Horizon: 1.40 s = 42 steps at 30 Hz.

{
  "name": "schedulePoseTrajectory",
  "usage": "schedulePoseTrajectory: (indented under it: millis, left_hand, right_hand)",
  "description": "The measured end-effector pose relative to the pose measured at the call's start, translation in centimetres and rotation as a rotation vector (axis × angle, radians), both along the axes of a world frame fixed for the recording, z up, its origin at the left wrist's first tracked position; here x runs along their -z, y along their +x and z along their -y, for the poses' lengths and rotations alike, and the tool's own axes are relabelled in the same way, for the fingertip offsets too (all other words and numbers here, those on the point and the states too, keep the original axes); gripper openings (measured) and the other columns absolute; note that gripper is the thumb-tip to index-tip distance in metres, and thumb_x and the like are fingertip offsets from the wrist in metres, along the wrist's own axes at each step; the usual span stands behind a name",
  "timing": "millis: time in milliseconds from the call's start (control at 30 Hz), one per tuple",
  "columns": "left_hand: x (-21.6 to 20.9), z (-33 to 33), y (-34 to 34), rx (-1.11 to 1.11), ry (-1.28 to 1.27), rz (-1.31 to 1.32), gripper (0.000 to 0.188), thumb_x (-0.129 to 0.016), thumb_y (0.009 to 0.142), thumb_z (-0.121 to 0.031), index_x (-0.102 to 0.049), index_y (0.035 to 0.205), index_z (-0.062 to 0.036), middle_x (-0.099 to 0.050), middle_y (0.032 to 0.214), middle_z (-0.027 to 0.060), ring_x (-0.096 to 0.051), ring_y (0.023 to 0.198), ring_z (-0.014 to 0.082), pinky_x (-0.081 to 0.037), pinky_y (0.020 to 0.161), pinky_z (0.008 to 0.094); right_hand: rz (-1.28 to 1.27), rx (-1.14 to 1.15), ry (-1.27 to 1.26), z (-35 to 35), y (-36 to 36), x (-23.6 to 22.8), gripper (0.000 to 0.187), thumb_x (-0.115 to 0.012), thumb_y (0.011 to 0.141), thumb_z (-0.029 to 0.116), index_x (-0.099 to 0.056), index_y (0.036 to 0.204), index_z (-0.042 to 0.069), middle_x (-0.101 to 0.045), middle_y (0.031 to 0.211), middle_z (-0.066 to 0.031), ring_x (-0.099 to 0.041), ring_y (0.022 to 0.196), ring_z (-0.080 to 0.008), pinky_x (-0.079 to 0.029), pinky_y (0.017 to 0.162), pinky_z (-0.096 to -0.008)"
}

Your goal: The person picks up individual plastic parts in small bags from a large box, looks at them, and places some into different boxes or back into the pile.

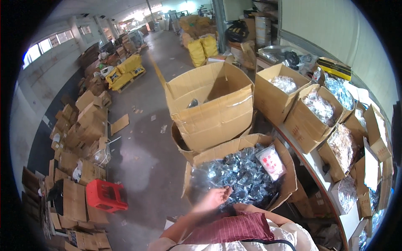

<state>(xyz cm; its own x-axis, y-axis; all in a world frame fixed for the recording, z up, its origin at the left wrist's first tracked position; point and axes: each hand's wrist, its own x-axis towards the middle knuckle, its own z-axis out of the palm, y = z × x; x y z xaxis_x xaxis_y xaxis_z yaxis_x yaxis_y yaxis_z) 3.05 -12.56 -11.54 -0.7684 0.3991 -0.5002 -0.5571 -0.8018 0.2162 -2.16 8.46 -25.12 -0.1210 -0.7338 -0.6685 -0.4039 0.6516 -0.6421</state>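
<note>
Just in front of me an open cardboard box (290,184) holds a heap of dark, shiny pieces in clear plastic (238,173). My left hand (218,195) is over the near left part of the heap, fingers curled together; what they grip, if anything, is hard to make out. A blurred, see-through plastic piece (202,175) shows beside it. My right forearm (268,214) reaches in from the right to the near rim, its hand mostly hidden at the box edge by maroon striped cloth (234,229). A white packet with red print (271,162) lies on the heap's right side.
Beyond stands a taller open carton (213,121). A curved table (310,161) on the right bears several cartons of plastic-wrapped goods (320,106). To the left are a red stool (106,195), stacked cartons (90,111) and yellow sacks (125,69); an aisle (146,138) runs between.
</note>
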Motion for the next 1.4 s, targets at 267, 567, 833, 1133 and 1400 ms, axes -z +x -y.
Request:
schedulePoseTrajectory:
  millis: [267, 567, 833, 1133, 1400]
  left_hand:
    - [-0.8, -0.9, -0.9, -0.090, -0.303, 0.056, 0.028, -0.052, 0.094, -0.009, -0.055, 0.120, 0.0024, -0.064, 0.113, 0.0112, -0.062, 0.101, 0.0218, -0.051, 0.091, 0.0340]
    - [-1.1, -1.2, -0.3, 0.082, -0.283, -0.159, 0.033, -0.054, 0.095, -0.011, -0.053, 0.125, 0.0033, -0.064, 0.112, 0.0133, -0.062, 0.101, 0.0209, -0.052, 0.092, 0.0345]
    - [-3.8, 0.2, -0.4, -0.122, -0.540, -0.169, 0.026, -0.058, 0.092, -0.007, -0.057, 0.116, -0.0005, -0.066, 0.107, 0.0119, -0.064, 0.099, 0.0244, -0.052, 0.091, 0.0365]
    - [-16.7, -2.5, -2.3, -0.082, -0.440, -0.433, 0.041, -0.057, 0.097, -0.019, -0.048, 0.133, -0.0007, -0.058, 0.123, 0.0090, -0.059, 0.111, 0.0204, -0.051, 0.093, 0.0370]
    - [-17.9, -4.2, -1.6, -0.271, -0.696, -0.596, 0.046, -0.066, 0.087, -0.005, -0.049, 0.130, -0.0020, -0.061, 0.118, 0.0074, -0.060, 0.107, 0.0167, -0.051, 0.090, 0.0317]
  right_hand:
    - [-0.228, 0.330, 0.010, -0.1, 2.2, 1.9, 0.052, -0.064, 0.079, 0.038, -0.063, 0.121, 0.008, -0.067, 0.112, -0.0182, -0.068, 0.096, -0.0332, -0.055, 0.079, -0.0414]
    - [0.106, 0.313, -0.520, -3.8, 2.2, -8.4, 0.053, -0.056, 0.087, 0.034, -0.054, 0.128, 0.001, -0.062, 0.123, -0.0194, -0.059, 0.114, -0.0308, -0.045, 0.096, -0.0386]
    - [-0.301, 0.744, -0.219, -2.4, -2.0, -13.1, 0.021, -0.075, 0.067, 0.020, -0.070, 0.085, 0.009, -0.069, 0.083, -0.0123, -0.066, 0.075, -0.0251, -0.053, 0.069, -0.0364]
    - [-0.412, 0.830, -1.114, -3.3, -3.0, -30.4, 0.047, -0.080, 0.061, 0.002, -0.058, 0.102, 0.004, -0.055, 0.108, -0.0061, -0.052, 0.106, -0.0200, -0.039, 0.095, -0.0320]
    - [-0.426, 0.881, -1.171, -4.0, -1.1, -31.1, 0.065, -0.077, 0.066, -0.003, -0.053, 0.126, 0.003, -0.051, 0.131, -0.0119, -0.049, 0.123, -0.0237, -0.039, 0.102, -0.0329]
